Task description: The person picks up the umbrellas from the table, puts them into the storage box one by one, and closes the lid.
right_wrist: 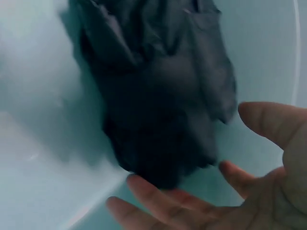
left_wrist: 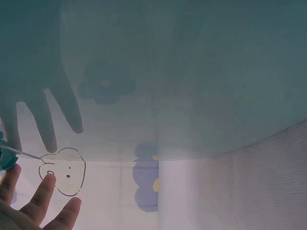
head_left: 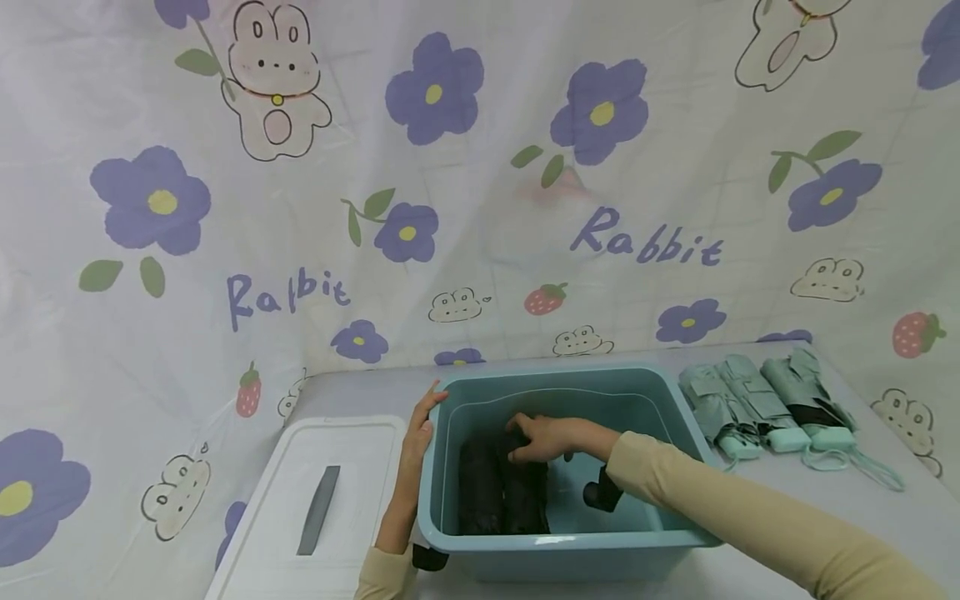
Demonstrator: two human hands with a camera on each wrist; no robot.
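A light blue storage bin [head_left: 570, 543] stands with its top uncovered. Two black folded umbrellas [head_left: 480, 487] lie side by side in its left half. My right hand [head_left: 551, 437] reaches inside, over the far end of the right-hand umbrella. In the right wrist view its fingers are spread around the end of the dark umbrella [right_wrist: 158, 105]; the thumb is apart from the fabric, and whether the fingertips touch it I cannot tell. At the bin's left side my left hand [head_left: 417, 433] rests against the rim, its fingers extended along the outer wall [left_wrist: 192, 72].
Left of the bin lies a white lid [head_left: 360, 500] with a grey handle [head_left: 318, 510]. Several pale green folded umbrellas [head_left: 750, 400] with mint handles and wrist loops lie right of the bin. A curtain [head_left: 495, 183] with rabbits and flowers hangs behind the table.
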